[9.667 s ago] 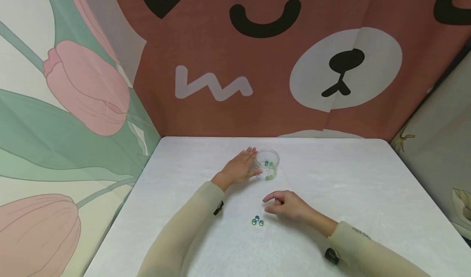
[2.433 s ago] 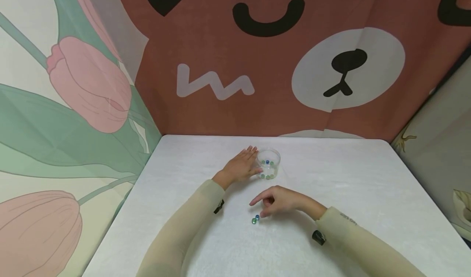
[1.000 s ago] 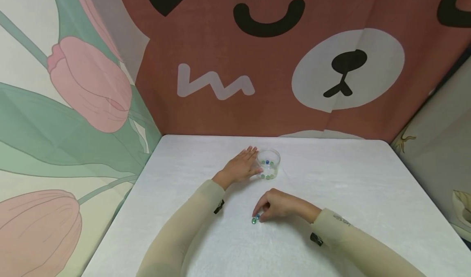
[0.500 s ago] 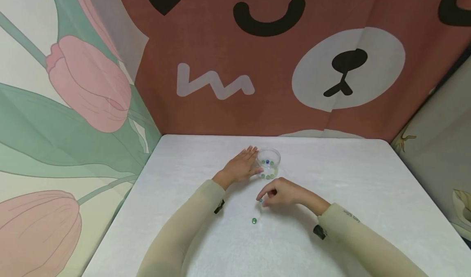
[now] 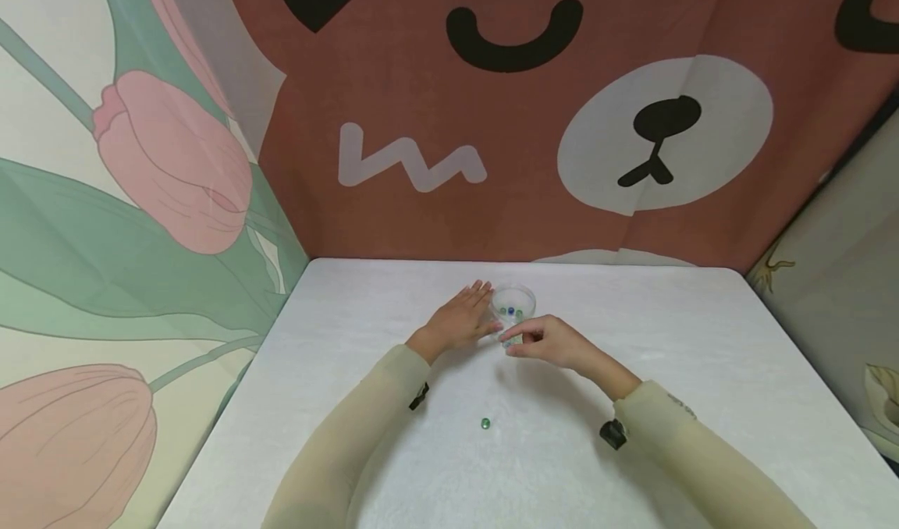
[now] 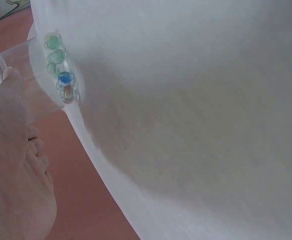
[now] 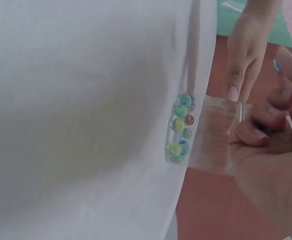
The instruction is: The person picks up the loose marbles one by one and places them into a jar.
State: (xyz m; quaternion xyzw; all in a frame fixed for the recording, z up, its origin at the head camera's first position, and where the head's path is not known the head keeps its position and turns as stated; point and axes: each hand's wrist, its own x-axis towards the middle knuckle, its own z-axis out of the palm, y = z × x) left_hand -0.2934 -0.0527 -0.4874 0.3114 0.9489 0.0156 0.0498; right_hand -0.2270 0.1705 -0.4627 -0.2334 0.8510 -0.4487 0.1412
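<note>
A clear jar (image 5: 531, 301) stands on the white table with several glass marbles (image 7: 177, 125) at its bottom, mostly green, some yellow and blue, one brownish. My left hand (image 5: 458, 317) lies against the jar's left side, fingers straight and the thumb touching its front. Just in front of the jar, my right hand (image 5: 558, 343) is raised off the table. Its thumb and index finger pinch a bluish marble (image 7: 277, 65), mostly hidden by the fingertips. One green marble (image 5: 485, 424) lies alone on the table nearer to me.
The white tabletop (image 5: 674, 373) ends at a brown bear-print cloth (image 5: 393, 225) behind the jar. A floral cloth (image 5: 175, 170) hangs at the left, a pale one (image 5: 836, 295) at the right. Dark wrist cameras sit under both sleeves.
Three marbles lay on the table; now one does. My right hand took the blue marble beside the green one and lifted it forward to the jar. My left hand stayed there.
</note>
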